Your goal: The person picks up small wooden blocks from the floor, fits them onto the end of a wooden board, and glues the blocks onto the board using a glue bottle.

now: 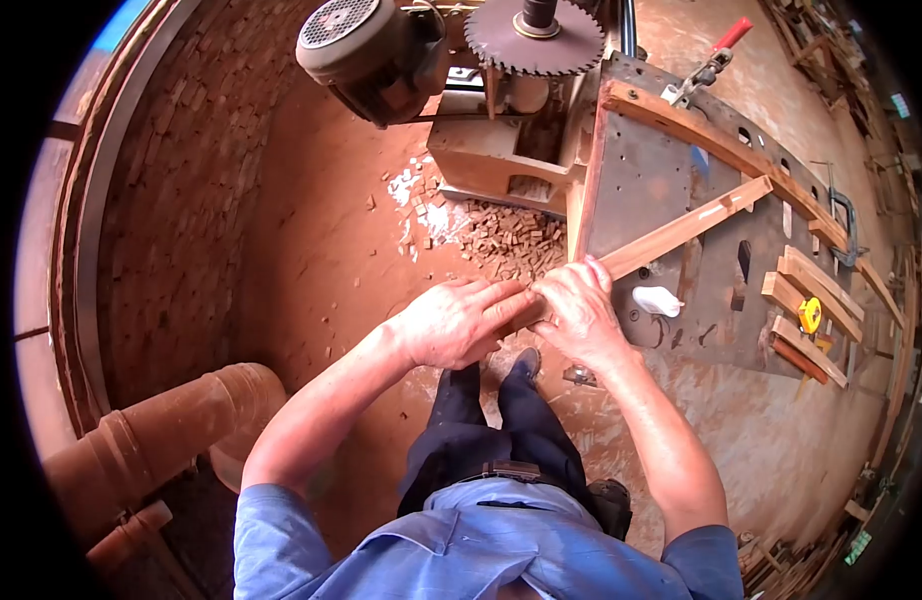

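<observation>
A long wooden strip (681,230) slants over the metal table (641,170), its far end near a wooden fence rail (716,145). Its near end reaches past the table's edge into both hands. My left hand (466,320) is closed around that near end, fingers pointing right. Just right of it, my right hand (581,305) grips the same strip from above, close to the table's left edge. The two hands touch or nearly touch. A white object (658,300) lies on the table right of my right hand.
A toothed circular saw blade (536,35) and a motor (371,50) stand ahead, beyond a pile of offcuts (516,240). Several wood pieces (821,290) and a yellow tape measure (810,315) lie at the table's right. Clamps hold the rail. A large pipe (171,430) is at lower left.
</observation>
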The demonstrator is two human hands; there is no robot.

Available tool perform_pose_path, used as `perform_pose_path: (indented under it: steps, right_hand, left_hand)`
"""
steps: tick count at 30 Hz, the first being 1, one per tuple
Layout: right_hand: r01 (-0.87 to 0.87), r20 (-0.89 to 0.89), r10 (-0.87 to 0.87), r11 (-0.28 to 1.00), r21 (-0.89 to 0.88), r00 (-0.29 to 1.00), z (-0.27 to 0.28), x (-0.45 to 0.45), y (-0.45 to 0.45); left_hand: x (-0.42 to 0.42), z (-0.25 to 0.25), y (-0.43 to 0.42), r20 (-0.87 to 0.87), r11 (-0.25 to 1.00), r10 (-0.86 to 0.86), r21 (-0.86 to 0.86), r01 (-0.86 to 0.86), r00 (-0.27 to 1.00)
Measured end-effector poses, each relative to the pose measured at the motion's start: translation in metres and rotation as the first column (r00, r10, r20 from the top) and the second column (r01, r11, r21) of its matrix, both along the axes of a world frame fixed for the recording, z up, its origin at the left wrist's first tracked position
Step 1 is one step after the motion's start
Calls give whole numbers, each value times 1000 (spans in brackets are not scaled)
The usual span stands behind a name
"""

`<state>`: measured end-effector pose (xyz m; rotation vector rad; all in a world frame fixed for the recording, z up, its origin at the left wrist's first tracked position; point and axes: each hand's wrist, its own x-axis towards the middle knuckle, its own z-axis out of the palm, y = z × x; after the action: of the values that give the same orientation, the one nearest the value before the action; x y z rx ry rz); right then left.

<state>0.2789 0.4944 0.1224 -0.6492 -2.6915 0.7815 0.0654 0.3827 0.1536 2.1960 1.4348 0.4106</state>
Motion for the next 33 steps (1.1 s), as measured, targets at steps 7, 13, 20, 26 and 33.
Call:
perform_pose_path:
  steps: [7,13,20,26,33]
  right_hand:
    - [-8,24,8,1000,-2,1000,-2,1,0]
    - [-5,-1,5,1000,-13,1000,0,1,0]
    - [-10,28,10,1000,-2,1000,-1,0,1]
    - [-9,34,9,1000,0,999,1,1,1]
    - [-7,13,7,1000,9,1000,-1,1,1]
  left_hand:
    - [4,1,-18,40,975,216,40,-218,976]
    - [53,-40,-82,390,549,829,-434,-714,401]
    - [98,-37,-92,434,354,901,-761,-544,-21]
    - [97,-30,-88,461,431,875,-604,-670,147]
    - [109,-33,-80,526,426,849,-628,-652,48]
